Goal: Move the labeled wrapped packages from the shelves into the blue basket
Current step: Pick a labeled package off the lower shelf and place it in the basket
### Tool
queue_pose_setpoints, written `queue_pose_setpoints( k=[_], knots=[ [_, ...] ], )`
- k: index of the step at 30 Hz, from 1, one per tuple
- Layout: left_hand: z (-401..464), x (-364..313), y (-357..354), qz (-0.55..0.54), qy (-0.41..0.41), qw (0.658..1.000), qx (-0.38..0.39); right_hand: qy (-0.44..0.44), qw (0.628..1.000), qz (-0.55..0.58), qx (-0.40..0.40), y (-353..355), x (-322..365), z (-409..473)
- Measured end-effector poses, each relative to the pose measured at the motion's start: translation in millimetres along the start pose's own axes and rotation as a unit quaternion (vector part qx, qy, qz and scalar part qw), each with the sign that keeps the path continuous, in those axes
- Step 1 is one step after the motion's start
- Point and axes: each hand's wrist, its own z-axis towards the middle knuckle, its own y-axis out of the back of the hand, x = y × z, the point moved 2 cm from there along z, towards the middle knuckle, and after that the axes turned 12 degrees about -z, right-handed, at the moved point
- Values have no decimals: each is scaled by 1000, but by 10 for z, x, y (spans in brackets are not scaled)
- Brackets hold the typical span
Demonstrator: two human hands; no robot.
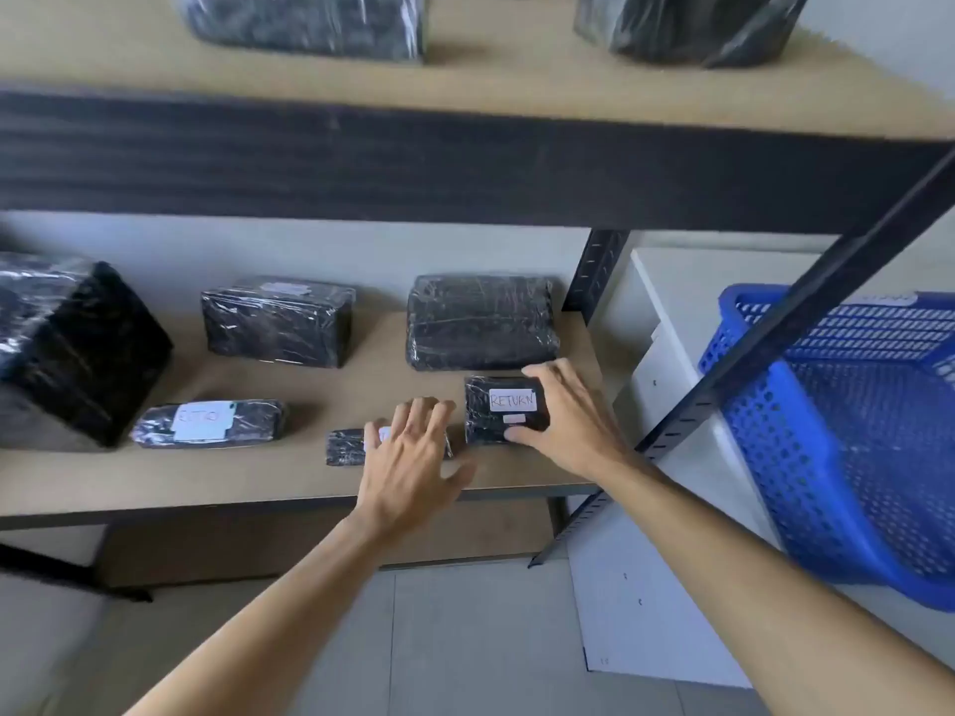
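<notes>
- Your right hand (563,416) grips the small package marked RETURN (504,409), thumb at its near edge and fingers curled over its far right corner; the package sits at the front right of the lower shelf (289,483)
- Your left hand (408,457) hovers with fingers spread and relaxed over a small flat package (346,447), covering most of its white label; whether the fingers touch it you cannot tell
- A long flat labelled package (206,423) lies to the left on the same shelf, its writing blurred
- Behind them sit a block with a pale label on top (276,323), a wider block (480,323) and a large black bundle (72,348) at far left
- The blue basket (847,436) stands tilted to the right of the shelf post, well apart from the packages; the part of its inside that shows holds nothing
- Two more wrapped bundles rest on the upper shelf (517,80)
</notes>
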Motion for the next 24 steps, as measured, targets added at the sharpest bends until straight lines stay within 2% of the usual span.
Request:
queue_pose_setpoints(
  k=[1,4,7,12,15,24],
  knots=[
    [14,24,-64,8,11,1000,23,4,1000,-14,19,-65,-51,38],
    [38,100,-260,44,-9,999,19,14,996,-42,84,-216,-197,94],
    [51,82,-357,71,-68,995,20,13,994,-82,71,-306,-288,104],
    [-22,-111,-488,77,-161,984,14,-48,988,-143,22,-308,-320,68],
    [-57,-115,-573,81,-160,984,8,-62,987,-146,9,-320,-309,55],
    [-100,-7,-585,87,-168,982,4,-94,991,-82,48,-224,-351,-12]
  ],
)
